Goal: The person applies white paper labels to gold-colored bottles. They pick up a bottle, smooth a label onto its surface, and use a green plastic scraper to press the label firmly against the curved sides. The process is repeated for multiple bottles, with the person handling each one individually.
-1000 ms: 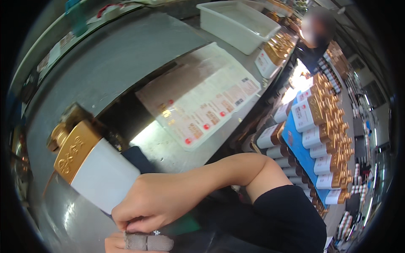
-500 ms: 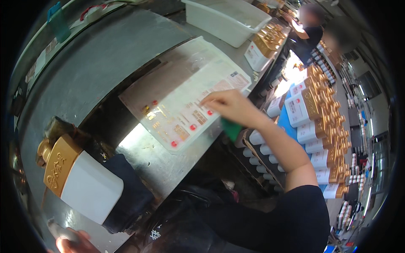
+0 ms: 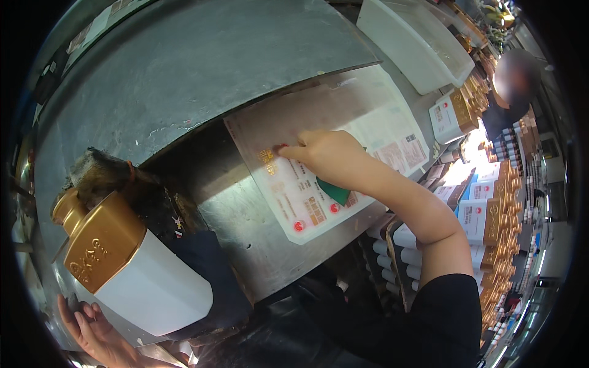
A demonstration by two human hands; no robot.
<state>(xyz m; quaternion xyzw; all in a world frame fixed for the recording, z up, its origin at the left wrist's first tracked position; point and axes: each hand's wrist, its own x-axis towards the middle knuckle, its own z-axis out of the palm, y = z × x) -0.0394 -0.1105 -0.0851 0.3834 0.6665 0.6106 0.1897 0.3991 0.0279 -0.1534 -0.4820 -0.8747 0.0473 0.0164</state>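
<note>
My right hand reaches over a translucent sheet of printed labels, its index finger on a small red label near the gold lettering. A flat green piece sticks out under its curled fingers; its kind is unclear. At the lower left, a white bottle with a gold shoulder and neck lies on its side on a dark cloth. My left hand is below the bottle's gold end, fingers bent around a small grey thing I cannot make out.
A metal table has a raised plate at the back. Beyond the sheet stands a white plastic tub. Gold-topped bottles crowd the right side in rows. A person is at the far right.
My view has shifted, so the table appears turned. My right hand has moved left across the sheet to the red label near the gold lettering. My left hand has come up beside the bottle.
</note>
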